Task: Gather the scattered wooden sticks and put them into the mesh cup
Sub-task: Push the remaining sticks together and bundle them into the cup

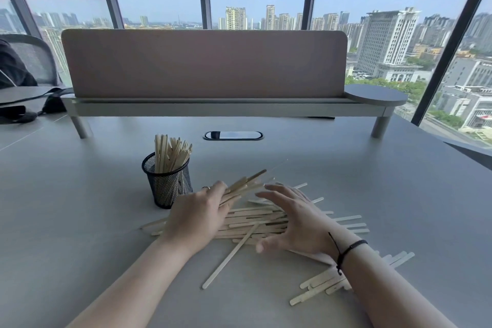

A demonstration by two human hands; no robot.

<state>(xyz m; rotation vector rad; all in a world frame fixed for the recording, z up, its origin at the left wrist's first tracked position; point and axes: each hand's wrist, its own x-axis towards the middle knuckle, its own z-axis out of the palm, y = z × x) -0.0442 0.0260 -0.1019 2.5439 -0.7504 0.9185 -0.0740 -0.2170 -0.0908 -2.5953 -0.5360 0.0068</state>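
Clearly these are light, thin, stiff slats of wood, the kind that slide over one another and over the smooth grey table [372, 194] at the least push, so they are best handled as a bundle and not one at a time. The left hand [197, 217] is closed around a small bunch of sticks [243, 185], gripping it near one end so that the free ends fan up and away to the right, just beside the mesh cup [167, 185]. The right hand [295, 217] is open, fingers spread and curved, hovering over or resting lightly on the main pile of sticks [255, 222]; I cannot tell whether it touches them. More sticks lie loose nearer the camera: one long single stick [230, 257] slanting across the table, and a cluster [322, 283] partly under the right forearm. The cup stands upright to the left of the pile and already holds a good number of sticks on end. Judging by their flatness, loose ones will be awkward to pinch off the surface; squaring them together between both palms and gripping around the middle should keep the bundle from splaying or slipping
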